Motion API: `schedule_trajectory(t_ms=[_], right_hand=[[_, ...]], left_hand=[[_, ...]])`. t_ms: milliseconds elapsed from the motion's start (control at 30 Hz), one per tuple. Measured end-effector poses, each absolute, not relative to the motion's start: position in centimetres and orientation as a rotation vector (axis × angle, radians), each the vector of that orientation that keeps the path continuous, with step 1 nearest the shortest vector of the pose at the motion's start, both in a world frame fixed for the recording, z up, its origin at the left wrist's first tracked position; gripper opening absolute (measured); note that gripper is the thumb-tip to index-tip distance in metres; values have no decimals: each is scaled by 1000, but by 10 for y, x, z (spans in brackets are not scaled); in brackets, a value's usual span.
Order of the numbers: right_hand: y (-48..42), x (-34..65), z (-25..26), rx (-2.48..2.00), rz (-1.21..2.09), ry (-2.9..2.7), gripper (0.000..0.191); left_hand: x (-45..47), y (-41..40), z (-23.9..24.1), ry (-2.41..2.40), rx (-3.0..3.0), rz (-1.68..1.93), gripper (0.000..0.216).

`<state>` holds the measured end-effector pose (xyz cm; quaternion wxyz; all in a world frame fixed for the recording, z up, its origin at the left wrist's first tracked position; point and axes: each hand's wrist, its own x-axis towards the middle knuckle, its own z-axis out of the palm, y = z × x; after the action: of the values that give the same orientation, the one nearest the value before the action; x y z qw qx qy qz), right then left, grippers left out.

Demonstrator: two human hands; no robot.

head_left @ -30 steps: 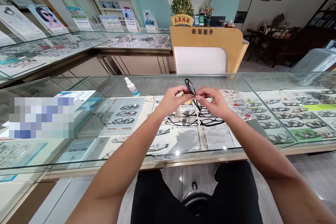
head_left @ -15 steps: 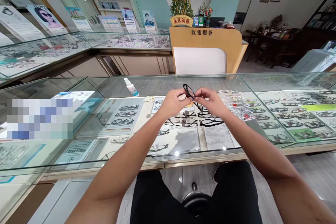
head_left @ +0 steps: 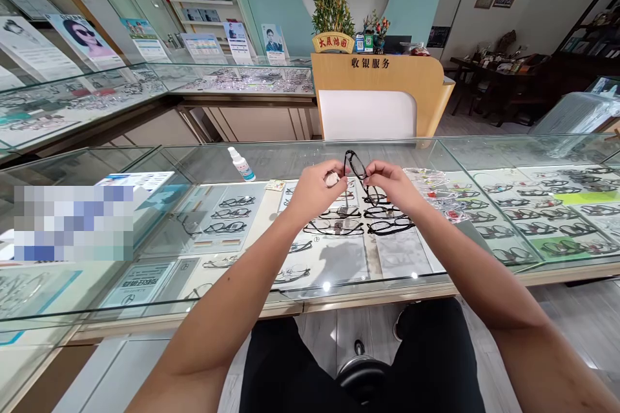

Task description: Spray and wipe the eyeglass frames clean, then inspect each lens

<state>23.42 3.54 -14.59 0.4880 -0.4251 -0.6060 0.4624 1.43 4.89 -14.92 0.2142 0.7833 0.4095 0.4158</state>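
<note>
Black-rimmed glasses sit in the air between both hands, tilted on edge, one lens higher than the other, above the middle of the glass counter and nearer its far edge than the near one. The right hand has its fingertips pinched together on the right side of the frame. The left hand is curled closed, thumb and fingers clamped on a small pale piece that rests against the frame's left rim; what that piece is cannot be told.

Under the counter's top, directly below the hands, lie rows of dark display frames on pale trays. A white spray bottle stands on the counter to the left of the hands, close to the far edge. A cluster of clear frames lies just to the right of the right hand. Beyond the far edge stands a wooden cashier desk with a potted plant on top.
</note>
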Motion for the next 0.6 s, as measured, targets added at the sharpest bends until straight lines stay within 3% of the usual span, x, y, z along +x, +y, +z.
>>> schedule_trajectory(t_ms=[233, 367, 467, 600], right_hand=[[34, 238, -143, -1012, 1218, -1433, 8], [34, 236, -147, -946, 1310, -1423, 15], [34, 239, -145, -862, 1384, -1348, 24], [33, 242, -141, -732, 1526, -1188, 33]], left_hand=[[-3, 65, -155, 1485, 2560, 1519, 28], [-6, 69, -156, 1529, 2526, 1704, 28], [-6, 67, -155, 1522, 2413, 1923, 39], [-2, 60, -153, 1351, 2469, 1996, 19]])
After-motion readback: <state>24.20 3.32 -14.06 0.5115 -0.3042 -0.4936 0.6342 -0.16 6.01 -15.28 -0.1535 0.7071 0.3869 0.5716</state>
